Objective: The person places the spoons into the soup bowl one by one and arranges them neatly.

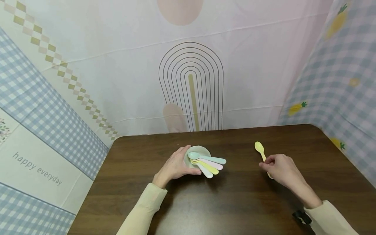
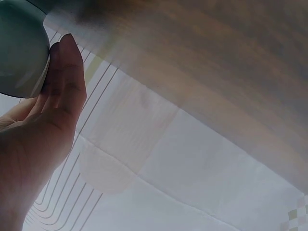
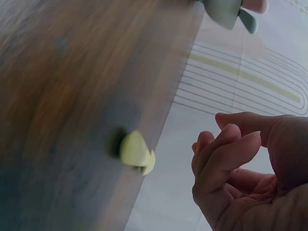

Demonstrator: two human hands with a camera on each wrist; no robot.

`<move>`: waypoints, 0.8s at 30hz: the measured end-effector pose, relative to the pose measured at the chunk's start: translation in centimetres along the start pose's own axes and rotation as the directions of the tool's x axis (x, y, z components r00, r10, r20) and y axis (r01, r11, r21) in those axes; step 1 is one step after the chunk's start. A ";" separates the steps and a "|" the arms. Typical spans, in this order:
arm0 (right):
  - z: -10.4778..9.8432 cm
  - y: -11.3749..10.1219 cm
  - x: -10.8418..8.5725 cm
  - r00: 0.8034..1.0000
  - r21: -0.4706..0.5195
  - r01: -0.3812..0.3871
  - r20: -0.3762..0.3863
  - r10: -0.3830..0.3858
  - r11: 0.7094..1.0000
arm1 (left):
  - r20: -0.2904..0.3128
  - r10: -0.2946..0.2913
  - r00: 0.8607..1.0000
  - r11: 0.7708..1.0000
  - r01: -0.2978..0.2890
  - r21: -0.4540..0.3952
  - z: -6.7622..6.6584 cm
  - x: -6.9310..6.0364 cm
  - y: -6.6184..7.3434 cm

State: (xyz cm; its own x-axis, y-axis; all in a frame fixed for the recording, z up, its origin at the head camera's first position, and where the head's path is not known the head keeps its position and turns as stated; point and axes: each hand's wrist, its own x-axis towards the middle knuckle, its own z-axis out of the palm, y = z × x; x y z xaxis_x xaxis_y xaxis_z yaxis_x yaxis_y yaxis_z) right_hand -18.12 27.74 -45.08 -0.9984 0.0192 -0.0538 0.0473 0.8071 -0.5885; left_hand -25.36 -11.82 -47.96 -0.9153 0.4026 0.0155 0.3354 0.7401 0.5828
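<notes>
My left hand [image 1: 177, 164] holds a small pale green bowl [image 1: 204, 150], thumb on the near side and fingers round the far side. In the left wrist view, the fingers lie along the wall of the bowl [image 2: 21, 53]. Inside it lean a mint green spoon [image 1: 210, 158] and several other utensils with pink, yellow and white handles, ends sticking out to the right. Over on the right, a yellow spoon [image 1: 259, 147] lies on the table. Above its handle hovers my right hand [image 1: 280, 168], fingers loosely bent; the right wrist view shows a gap between this hand and the spoon [image 3: 134, 151].
The brown wooden table [image 1: 123, 182] ends at a patterned cloth backdrop [image 1: 132, 88] along its far edge. Checked cloth [image 1: 337, 98] with pineapples hangs at the right side. A small black device [image 1: 302, 217] sits at the right wrist.
</notes>
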 end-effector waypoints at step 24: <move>-0.2 3.0 0.0 0.998 -0.147 -0.052 -0.033 0.048 0.988 | 0.011 -0.010 1.000 1.000 0.010 0.023 -0.2 0.0 0.1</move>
State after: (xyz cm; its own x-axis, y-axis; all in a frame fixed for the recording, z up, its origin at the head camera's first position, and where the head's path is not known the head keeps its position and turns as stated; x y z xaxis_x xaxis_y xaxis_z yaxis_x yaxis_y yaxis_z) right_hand -17.96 30.30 -46.73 -0.9955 0.0774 -0.0548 0.0940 0.8828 -0.4603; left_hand -25.40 -11.82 -47.78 -0.9161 0.4011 0.0010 0.3317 0.7562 0.5641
